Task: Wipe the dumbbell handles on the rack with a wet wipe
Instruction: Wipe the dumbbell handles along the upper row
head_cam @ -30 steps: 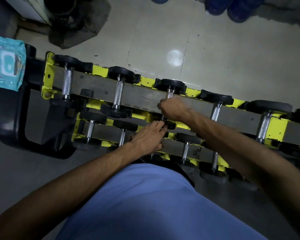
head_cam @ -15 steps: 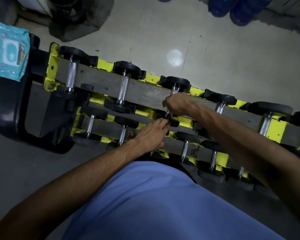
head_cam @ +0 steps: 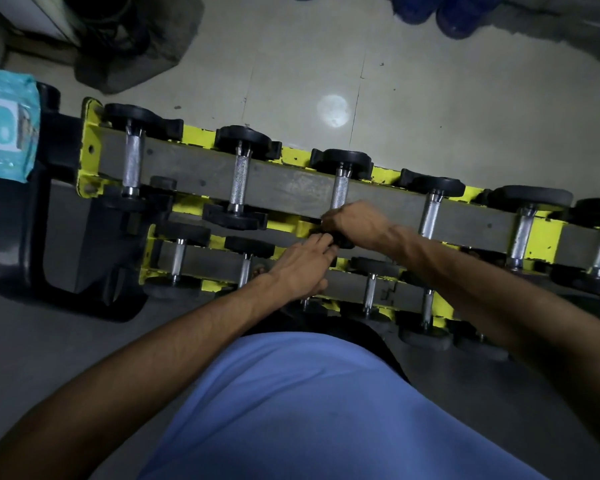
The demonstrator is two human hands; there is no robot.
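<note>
Pale tiled floor [head_cam: 430, 98], dim, one round glare spot. On it: yellow two-tier rack [head_cam: 90, 157], dumbbells laid crosswise on both tiers. Blue pack of wipes [head_cam: 4, 129] at far left, on a black frame [head_cam: 11, 237] beside the rack end, well apart from both hands.

Right hand [head_cam: 355, 223]: curls down over the near end of the third handle [head_cam: 340, 188] on the top tier, knuckles up, grip closed on the bar. Wet wipe: not seen (presumably under that palm; cannot confirm). Left hand [head_cam: 300, 268]: fingers fairly straight, tips touching the black weight [head_cam: 343, 242] at the near end of the same dumbbell, just below the right hand. Holds nothing visible; looks like steadying.

Step in hand, by judgement: wiping this handle, at its near end. Most of the knurled length toward the far weight bare and exposed.

Next move calls for sliding the closed grip up the bar to the far weight, with a twist to reach the underside; left hand to stop the dumbbell rolling in its cradle. Knurling likely to drag on a thin wipe, so firm wrap, moderate pressure. After that, the neighbouring handle [head_cam: 430, 216] to the right, then the lower tier. Cannot judge from this view which other handles are already clean.
</note>
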